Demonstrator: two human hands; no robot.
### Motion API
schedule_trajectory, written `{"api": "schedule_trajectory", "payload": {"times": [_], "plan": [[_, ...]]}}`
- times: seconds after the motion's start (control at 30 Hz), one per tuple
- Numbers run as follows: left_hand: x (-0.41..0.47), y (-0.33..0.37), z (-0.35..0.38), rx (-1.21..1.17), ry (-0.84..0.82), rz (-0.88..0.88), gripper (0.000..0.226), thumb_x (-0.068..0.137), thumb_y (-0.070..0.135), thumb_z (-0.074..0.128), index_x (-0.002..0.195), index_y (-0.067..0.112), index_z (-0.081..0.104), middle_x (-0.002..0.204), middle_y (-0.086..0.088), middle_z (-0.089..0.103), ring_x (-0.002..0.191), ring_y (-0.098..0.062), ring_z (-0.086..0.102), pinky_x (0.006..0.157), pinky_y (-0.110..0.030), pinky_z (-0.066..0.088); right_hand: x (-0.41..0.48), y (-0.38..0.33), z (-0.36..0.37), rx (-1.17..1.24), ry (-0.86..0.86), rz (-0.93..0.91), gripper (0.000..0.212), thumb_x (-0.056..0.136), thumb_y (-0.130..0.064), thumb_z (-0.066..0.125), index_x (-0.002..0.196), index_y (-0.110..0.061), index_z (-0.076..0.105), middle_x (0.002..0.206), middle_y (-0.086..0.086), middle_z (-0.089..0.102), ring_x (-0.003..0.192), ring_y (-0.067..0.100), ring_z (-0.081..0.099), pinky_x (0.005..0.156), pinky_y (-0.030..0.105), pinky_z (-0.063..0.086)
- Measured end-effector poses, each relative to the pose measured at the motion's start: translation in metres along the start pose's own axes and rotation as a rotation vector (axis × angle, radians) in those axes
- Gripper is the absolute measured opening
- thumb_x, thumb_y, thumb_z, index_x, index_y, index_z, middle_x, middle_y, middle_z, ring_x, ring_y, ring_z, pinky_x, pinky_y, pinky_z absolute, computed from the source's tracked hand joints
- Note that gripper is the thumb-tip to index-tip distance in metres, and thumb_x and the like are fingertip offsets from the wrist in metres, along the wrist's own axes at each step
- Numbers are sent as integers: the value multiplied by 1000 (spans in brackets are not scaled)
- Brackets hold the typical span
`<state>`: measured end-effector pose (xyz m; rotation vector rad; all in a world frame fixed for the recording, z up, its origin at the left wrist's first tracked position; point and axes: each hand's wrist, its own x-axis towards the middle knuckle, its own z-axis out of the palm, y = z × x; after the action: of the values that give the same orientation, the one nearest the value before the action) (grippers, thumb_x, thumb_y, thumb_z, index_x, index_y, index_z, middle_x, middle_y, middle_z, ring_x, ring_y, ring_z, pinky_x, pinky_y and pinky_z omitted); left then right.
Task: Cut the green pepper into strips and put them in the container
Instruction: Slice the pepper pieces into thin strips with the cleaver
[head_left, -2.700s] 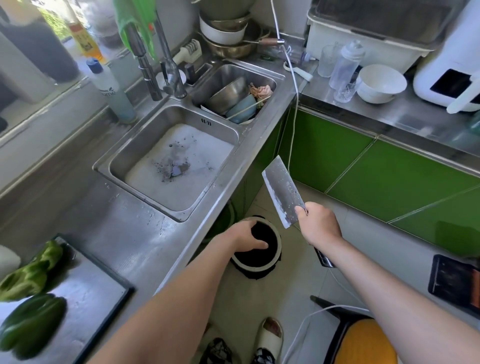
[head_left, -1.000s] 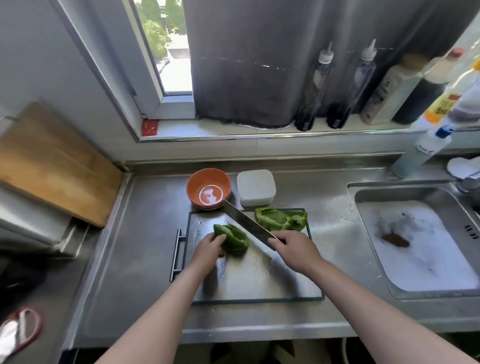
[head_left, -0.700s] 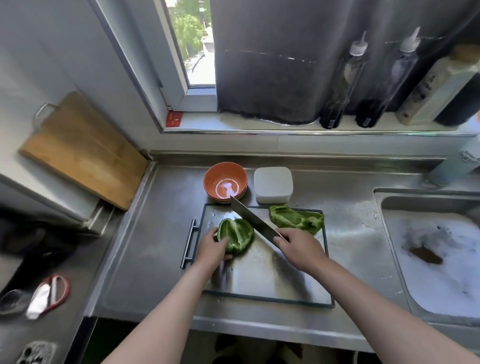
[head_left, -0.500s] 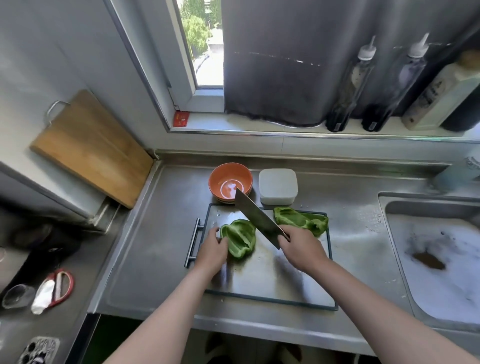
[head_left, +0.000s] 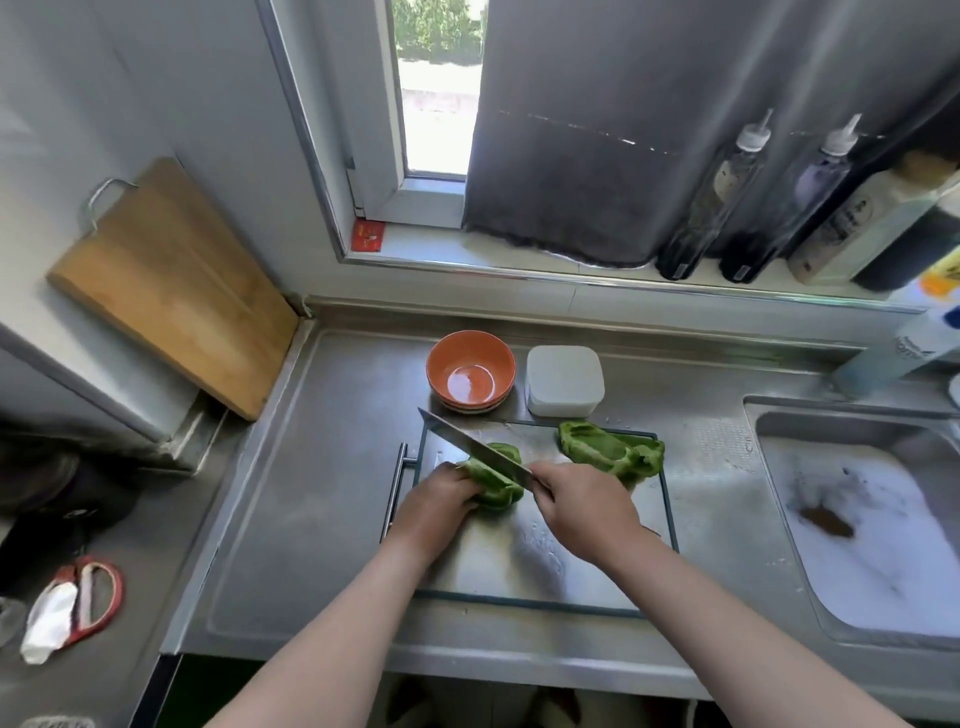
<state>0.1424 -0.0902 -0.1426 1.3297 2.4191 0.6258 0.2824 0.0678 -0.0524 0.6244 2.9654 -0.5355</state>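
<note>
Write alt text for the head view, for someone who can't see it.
The right hand holds a cleaver across a green pepper half that the left hand grips on a steel cutting board. A second pepper half lies to its right; an orange bowl and a white lidded container stand behind the board.

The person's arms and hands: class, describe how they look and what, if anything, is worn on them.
The left hand and the right hand are bare: no gloves, and no ring, watch or bracelet shows. The left forearm and the right forearm are bare too, down to the picture's lower edge, so no sleeve is in view.
</note>
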Motion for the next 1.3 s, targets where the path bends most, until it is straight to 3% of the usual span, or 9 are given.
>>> {"api": "schedule_trajectory", "payload": {"times": [0.13, 0.2, 0.33, 0.53, 0.6, 0.8, 1.0, 1.17, 1.3], "plan": [[2, -10, 5, -58, -32, -39, 57, 84, 56, 34, 124, 33, 67, 128, 1, 62, 121, -17, 53, 91, -21, 40, -1, -5, 3, -108, -43, -5, 19, 103, -34, 39, 101, -27, 57, 83, -1, 63, 76, 27, 60, 52, 34, 31], [7, -14, 9, -80, -38, -33, 59, 83, 58, 30, 122, 35, 67, 128, 5, 60, 122, -14, 51, 87, -17, 37, 0, -6, 1, -134, -65, 11, 21, 103, -34, 38, 97, -26, 57, 81, 0, 62, 74, 28, 59, 50, 34, 29], [13, -12, 4, -27, -35, 54, 32, 91, 37, 52, 113, 27, 72, 127, 3, 59, 119, -15, 52, 84, -19, 40, 4, -8, -8, -155, -139, 60, 22, 103, -33, 37, 91, -27, 54, 74, -2, 55, 66, 27, 54, 46, 31, 25], [16, -14, 8, 86, -35, 152, 20, 87, 25, 63, 103, 24, 74, 115, 1, 63, 111, -22, 60, 74, -26, 48, 11, -14, -21, -162, -227, 162, 16, 96, -20, 42, 91, -26, 56, 74, -3, 51, 61, 20, 50, 47, 29, 30], [17, -11, 9, 104, -28, 159, 21, 87, 26, 64, 105, 26, 74, 114, 2, 64, 111, -21, 59, 74, -27, 50, 13, -15, -24, -171, -216, 173, 16, 94, -18, 43, 93, -25, 57, 78, 0, 55, 66, 24, 55, 47, 29, 33], [17, -7, 13, 122, -52, 114, 44, 85, 45, 39, 112, 32, 71, 116, 5, 62, 108, -21, 59, 76, -27, 50, 8, -15, -26, -207, -199, 163, 22, 92, -12, 44, 100, -24, 60, 75, -3, 49, 67, 24, 53, 45, 28, 29], [17, -7, 18, 108, -30, 92, 44, 85, 45, 40, 113, 31, 70, 116, 6, 63, 109, -19, 57, 76, -23, 45, 5, -12, -24, -213, -210, 139, 20, 93, -10, 44, 101, -24, 56, 70, -5, 44, 60, 20, 46, 45, 29, 28], [20, -8, 15, 80, -36, 110, 31, 87, 34, 56, 114, 30, 71, 115, 5, 63, 108, -20, 58, 77, -24, 47, 6, -10, -27, -194, -258, 126, 28, 90, -6, 43, 107, -24, 57, 74, -4, 47, 66, 22, 52, 47, 30, 33], [18, -11, 14, 55, -42, 120, 26, 87, 31, 61, 111, 29, 73, 116, 3, 64, 107, -21, 58, 80, -24, 47, 10, -11, -32, -169, -306, 131, 21, 92, -9, 44, 102, -24, 55, 75, -4, 48, 64, 18, 50, 48, 29, 33]]}}
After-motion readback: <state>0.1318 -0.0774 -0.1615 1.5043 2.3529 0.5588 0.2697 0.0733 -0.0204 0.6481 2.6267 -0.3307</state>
